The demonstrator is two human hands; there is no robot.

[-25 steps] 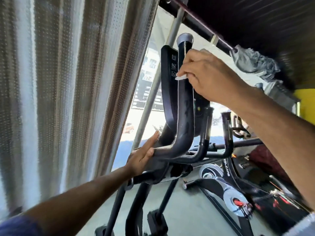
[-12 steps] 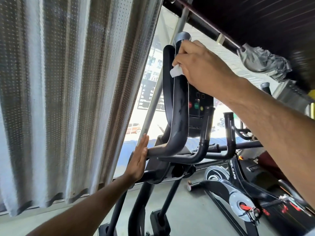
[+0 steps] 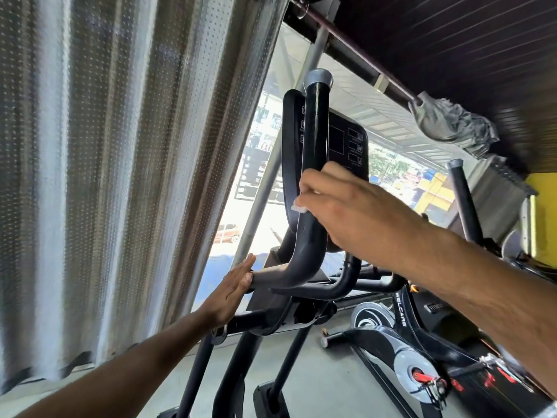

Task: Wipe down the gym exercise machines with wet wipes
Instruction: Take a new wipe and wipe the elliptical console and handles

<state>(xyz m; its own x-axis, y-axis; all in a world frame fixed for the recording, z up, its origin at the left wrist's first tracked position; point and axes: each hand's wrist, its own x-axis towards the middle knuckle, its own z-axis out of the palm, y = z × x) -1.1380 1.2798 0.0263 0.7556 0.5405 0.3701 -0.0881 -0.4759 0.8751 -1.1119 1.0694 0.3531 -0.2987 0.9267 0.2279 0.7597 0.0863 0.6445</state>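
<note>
A black elliptical machine stands in front of me, its upright handlebar (image 3: 315, 128) topped by a grey cap. My right hand (image 3: 355, 215) wraps round the middle of that bar and presses a white wet wipe (image 3: 299, 206) against it; only a corner of the wipe shows under my fingers. The bar looks shiny above my hand. My left hand (image 3: 230, 289) lies flat with straight fingers against the end of the lower horizontal bar (image 3: 280, 277). The console (image 3: 349, 146) sits just behind the handlebar.
A silvery perforated curtain (image 3: 120, 176) hangs close on the left. A second exercise bike (image 3: 401, 345) stands to the right on the grey floor. A grey bundled cloth (image 3: 449, 125) hangs from a dark overhead rail. Bright street beyond the window.
My right hand has slid down the upright handlebar with the wipe, from near the cap to the middle of the bar. My left hand stays flat on the lower bar.
</note>
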